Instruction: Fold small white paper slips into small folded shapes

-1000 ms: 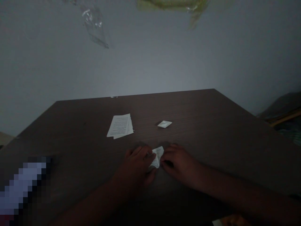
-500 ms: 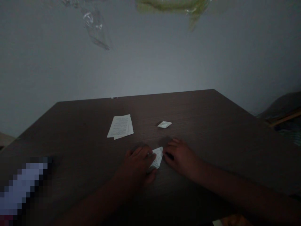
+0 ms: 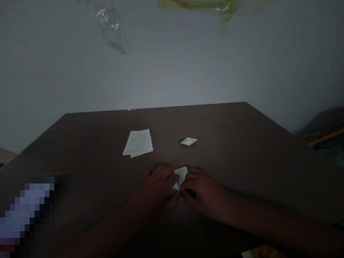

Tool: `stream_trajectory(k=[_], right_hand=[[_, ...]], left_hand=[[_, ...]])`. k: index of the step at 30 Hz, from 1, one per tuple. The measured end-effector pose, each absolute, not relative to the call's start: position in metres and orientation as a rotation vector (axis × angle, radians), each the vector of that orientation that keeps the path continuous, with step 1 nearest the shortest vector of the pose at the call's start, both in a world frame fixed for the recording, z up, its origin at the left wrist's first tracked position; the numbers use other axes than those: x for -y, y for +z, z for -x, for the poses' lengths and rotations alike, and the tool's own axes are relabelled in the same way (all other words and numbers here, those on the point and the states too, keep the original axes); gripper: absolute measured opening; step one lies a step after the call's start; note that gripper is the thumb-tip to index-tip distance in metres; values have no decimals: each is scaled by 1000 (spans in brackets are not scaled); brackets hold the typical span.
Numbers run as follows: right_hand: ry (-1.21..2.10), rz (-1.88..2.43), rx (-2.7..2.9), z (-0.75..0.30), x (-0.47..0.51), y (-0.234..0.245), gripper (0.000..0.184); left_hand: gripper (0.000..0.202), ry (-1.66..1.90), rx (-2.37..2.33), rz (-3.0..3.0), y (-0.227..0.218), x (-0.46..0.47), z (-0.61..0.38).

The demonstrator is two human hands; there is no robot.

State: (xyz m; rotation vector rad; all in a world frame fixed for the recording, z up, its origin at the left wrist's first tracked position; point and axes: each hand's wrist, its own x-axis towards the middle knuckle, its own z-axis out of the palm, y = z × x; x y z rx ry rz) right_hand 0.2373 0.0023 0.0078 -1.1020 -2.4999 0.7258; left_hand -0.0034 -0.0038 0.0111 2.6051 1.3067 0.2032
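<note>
A small piece of printed white paper, partly folded, lies on the dark brown table between my two hands. My left hand presses on its left side with the fingers curled over it. My right hand pinches its right edge, fingers together. Most of the paper is hidden under the fingers.
A small stack of printed paper slips lies beyond my left hand. A small folded white paper piece sits further back to the right. A grey wall rises behind the table's far edge. A pixelated patch covers the lower left corner.
My right hand drew away from the paper to the right, then came back leftward onto its right edge. My left hand has stayed put on the paper.
</note>
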Motion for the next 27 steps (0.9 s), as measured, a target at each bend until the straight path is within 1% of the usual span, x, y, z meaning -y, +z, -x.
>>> stream_trajectory(k=[5,9,14,16,18,20,23,27], right_hand=[[809,986,2433,-242,-11,8,16],[683,895,2480,-247,-19,9,18],[527,801,2679,-252,-18,19,19],[511,765,2754,-254,-18,25,18],[499,729,2814,-256,-17,32,17],[492,712,2847,-258,-16,37,15],[477,727,2866,-259,-14,41,14],[391,706,2900,-259,-12,39,15]], left_hand=[[54,114,-1241,-2531,32,1,6],[54,86,-1198,-2507,45,-1,9],[53,107,-1140,-2555,42,-6,17],[47,145,-1092,-2576,38,-8,22],[34,178,-1068,-2575,35,-11,26],[25,205,-1081,-2552,32,-13,28],[22,241,-1151,-2486,28,-15,25],[23,304,-1279,-2407,25,-14,17]])
